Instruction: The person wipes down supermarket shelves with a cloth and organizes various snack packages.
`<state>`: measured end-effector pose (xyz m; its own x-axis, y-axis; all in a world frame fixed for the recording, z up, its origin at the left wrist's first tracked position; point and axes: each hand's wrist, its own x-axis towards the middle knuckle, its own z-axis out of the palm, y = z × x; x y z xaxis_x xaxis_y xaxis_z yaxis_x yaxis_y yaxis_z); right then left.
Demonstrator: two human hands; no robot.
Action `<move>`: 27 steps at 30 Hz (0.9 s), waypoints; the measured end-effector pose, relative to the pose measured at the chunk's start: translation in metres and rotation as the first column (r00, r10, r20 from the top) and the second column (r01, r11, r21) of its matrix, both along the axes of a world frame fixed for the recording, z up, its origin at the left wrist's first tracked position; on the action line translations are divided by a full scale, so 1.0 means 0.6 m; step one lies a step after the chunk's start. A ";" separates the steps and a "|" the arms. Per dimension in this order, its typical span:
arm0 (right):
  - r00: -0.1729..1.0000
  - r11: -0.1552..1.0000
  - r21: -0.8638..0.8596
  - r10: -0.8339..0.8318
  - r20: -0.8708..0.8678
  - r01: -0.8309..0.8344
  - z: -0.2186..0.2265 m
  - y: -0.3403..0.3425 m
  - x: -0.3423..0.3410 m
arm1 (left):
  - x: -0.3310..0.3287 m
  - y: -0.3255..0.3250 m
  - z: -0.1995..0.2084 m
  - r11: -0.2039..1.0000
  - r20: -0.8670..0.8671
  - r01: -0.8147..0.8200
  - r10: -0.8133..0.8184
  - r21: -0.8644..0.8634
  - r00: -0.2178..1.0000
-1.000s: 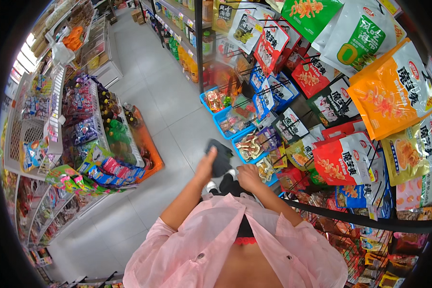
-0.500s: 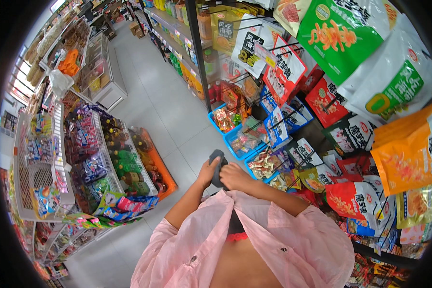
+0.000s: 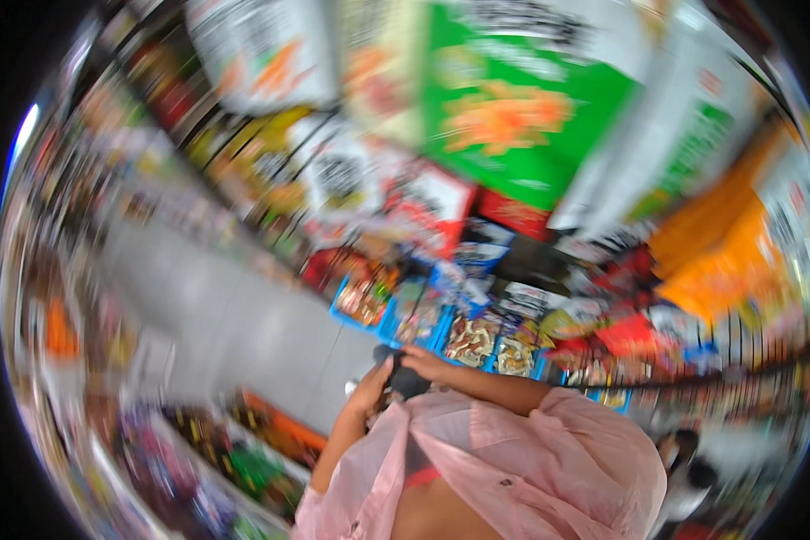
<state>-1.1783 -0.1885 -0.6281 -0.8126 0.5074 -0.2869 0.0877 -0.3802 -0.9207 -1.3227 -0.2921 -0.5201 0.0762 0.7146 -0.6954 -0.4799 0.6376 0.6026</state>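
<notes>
In front of my waist, a small dark grey object (image 3: 409, 382) sits between my two hands; blur hides its kind. My left hand (image 3: 370, 387) is closed around its left side. From the right, my right hand (image 3: 426, 363) grips its upper part with bent fingers. Just beyond my hands stand blue bins (image 3: 390, 326) full of small wrapped snacks. Above them hang snack bags, among them a large green bag (image 3: 522, 108), a red and white bag (image 3: 427, 202) and an orange bag (image 3: 724, 256).
Black rack hooks carry the bags close on my right. At the lower left is a display of bottles (image 3: 252, 463) with an orange crate edge (image 3: 283, 423). Grey tiled floor (image 3: 216, 306) runs between the shelves. Two people (image 3: 688, 468) appear at the lower right.
My view has swung to the right and blurred, so the snack rack fills more of it and the bottle display sits lower left. Both hands still hold the dark object at my waist.
</notes>
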 end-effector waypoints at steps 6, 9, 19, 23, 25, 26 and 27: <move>0.859 0.620 -0.679 -0.511 0.031 0.393 0.022 0.026 -0.046 | -0.084 0.070 0.023 0.874 -0.415 0.467 -0.378 0.135 0.828; 0.737 0.465 -0.835 -0.666 -0.112 0.293 0.037 -0.014 -0.046 | -0.134 0.106 0.020 0.776 -0.304 0.602 -0.537 0.188 0.787; 0.435 0.465 -0.864 -0.830 -0.348 0.195 0.070 -0.174 -0.119 | -0.146 0.147 0.037 0.365 0.331 0.913 -0.897 0.180 0.293; 0.449 0.459 -0.824 -0.845 -0.290 0.332 0.077 -0.204 -0.108 | -0.131 0.161 0.033 0.078 0.178 0.969 -0.983 0.236 0.036; 0.438 0.450 -0.796 -0.859 -0.263 0.404 0.106 -0.208 -0.098 | -0.127 0.164 0.033 0.054 0.155 0.971 -0.988 0.234 0.018; 0.456 0.446 -0.781 -0.858 -0.235 0.436 0.100 -0.204 -0.096 | -0.126 0.165 0.035 0.047 0.143 0.971 -0.990 0.234 0.013; 0.470 0.439 -0.766 -0.859 -0.205 0.469 0.094 -0.199 -0.090 | -0.123 0.164 0.040 0.048 0.130 0.970 -0.991 0.237 0.017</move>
<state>-1.2325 -0.3081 -0.5716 -0.3587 0.8447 -0.3972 -0.8255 -0.4857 -0.2874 -1.3967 -0.1935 -0.4960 0.8627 -0.1263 -0.4897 0.4646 0.5803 0.6689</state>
